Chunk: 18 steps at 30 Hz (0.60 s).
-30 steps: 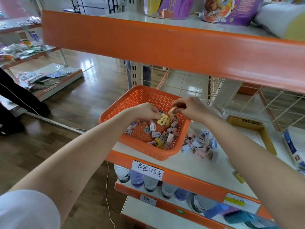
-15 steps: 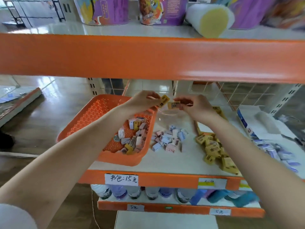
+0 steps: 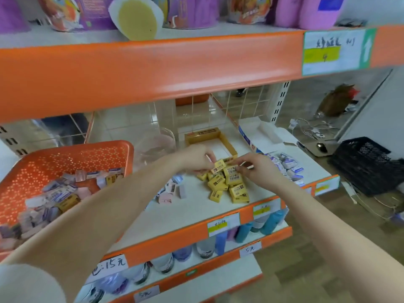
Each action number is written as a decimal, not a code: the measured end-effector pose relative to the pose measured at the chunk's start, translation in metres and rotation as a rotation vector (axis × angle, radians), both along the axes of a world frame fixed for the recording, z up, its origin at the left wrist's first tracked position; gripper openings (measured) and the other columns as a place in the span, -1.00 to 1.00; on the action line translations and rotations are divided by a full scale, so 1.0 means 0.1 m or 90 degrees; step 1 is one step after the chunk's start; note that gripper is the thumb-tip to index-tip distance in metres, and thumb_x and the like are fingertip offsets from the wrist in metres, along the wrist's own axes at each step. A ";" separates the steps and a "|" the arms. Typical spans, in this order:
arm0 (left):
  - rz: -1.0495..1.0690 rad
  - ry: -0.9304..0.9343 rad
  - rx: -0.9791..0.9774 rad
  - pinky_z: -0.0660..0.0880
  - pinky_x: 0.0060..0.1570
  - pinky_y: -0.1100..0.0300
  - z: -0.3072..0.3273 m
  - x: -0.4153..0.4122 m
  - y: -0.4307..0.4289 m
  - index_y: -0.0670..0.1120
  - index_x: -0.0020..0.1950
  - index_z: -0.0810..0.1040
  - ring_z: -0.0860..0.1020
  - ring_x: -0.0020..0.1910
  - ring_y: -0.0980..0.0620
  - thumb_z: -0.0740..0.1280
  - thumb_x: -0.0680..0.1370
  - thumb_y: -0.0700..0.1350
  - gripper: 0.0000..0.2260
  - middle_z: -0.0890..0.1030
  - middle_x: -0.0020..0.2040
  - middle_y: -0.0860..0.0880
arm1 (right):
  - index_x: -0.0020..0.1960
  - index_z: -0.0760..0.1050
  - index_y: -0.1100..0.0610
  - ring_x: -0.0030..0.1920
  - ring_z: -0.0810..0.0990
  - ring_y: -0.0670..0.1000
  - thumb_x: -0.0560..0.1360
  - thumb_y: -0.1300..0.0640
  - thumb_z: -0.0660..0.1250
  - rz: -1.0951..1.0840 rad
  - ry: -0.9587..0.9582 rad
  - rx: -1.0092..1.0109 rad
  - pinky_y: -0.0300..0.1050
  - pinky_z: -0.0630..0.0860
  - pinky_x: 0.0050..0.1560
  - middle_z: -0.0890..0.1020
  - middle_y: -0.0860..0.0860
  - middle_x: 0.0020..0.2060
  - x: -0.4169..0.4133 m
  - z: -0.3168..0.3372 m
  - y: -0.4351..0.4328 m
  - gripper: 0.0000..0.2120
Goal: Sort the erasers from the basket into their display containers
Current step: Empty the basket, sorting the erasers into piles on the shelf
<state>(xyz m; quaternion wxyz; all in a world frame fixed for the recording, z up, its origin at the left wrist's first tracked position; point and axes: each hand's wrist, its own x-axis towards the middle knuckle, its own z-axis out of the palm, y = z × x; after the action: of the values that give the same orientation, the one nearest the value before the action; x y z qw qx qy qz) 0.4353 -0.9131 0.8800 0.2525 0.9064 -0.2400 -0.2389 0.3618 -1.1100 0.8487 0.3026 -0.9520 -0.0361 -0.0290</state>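
Note:
An orange perforated basket at the left of the shelf holds several mixed erasers. A pile of yellow erasers lies mid-shelf, in front of an open yellow display box. My left hand pinches one yellow eraser just above the pile. My right hand pinches another yellow eraser at the top of the pile. Pink and white erasers lie left of the yellow pile, and white-blue ones lie to its right.
A clear plastic jar stands behind my left hand. A white-blue open box sits at the shelf's back right. The orange upper shelf hangs low overhead. Bottles fill the shelf below. A black crate stands on the floor.
Both hands have carried yellow erasers from the basket rightward and down to the yellow pile. The view has swung right, so the basket now sits at the far left.

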 end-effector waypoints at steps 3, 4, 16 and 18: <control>0.003 0.011 0.002 0.53 -0.30 0.19 -0.04 -0.01 -0.04 -0.05 0.04 0.57 0.52 -0.40 0.05 0.32 0.52 -0.14 -0.88 0.65 -0.24 -0.14 | 0.11 0.61 0.00 -0.05 0.51 -0.17 0.54 0.16 0.29 -0.019 -0.041 0.035 -0.28 0.40 -0.01 0.59 -0.11 0.01 -0.07 -0.10 -0.01 -0.79; -0.007 -0.001 0.021 0.50 -0.33 0.20 -0.03 -0.02 -0.07 -0.11 0.00 0.58 0.50 -0.41 0.05 0.32 0.52 -0.14 -0.90 0.62 -0.28 -0.15 | 0.12 0.61 0.01 -0.01 0.50 -0.17 0.55 0.14 0.27 -0.027 -0.060 0.046 -0.27 0.41 0.05 0.59 -0.09 0.05 -0.08 -0.13 0.00 -0.80; 0.078 -0.289 0.004 0.14 0.33 0.14 -0.63 -0.62 -0.22 -0.08 0.47 0.27 0.24 0.33 -0.09 0.15 0.61 0.04 -0.55 0.40 0.36 -0.08 | 0.38 0.38 0.05 0.27 0.41 -0.07 0.46 0.11 0.25 -0.023 -0.029 0.091 -0.47 0.16 0.12 0.46 0.00 0.31 -0.15 -0.44 0.12 -0.52; 0.091 -0.297 -0.032 0.14 0.37 0.14 -0.68 -0.64 -0.19 -0.06 0.49 0.26 0.24 0.34 -0.06 0.16 0.60 0.03 -0.53 0.40 0.37 -0.06 | 0.35 0.42 0.06 0.21 0.43 -0.10 0.41 0.11 0.24 -0.038 -0.032 0.122 -0.47 0.19 0.10 0.50 0.01 0.27 -0.17 -0.41 0.13 -0.51</control>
<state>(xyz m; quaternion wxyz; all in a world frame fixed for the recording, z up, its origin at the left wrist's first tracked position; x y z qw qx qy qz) 0.3712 -0.9325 0.8119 0.2287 0.9452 -0.2330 0.0015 0.3446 -1.0973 0.8077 0.3899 -0.9184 -0.0123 -0.0651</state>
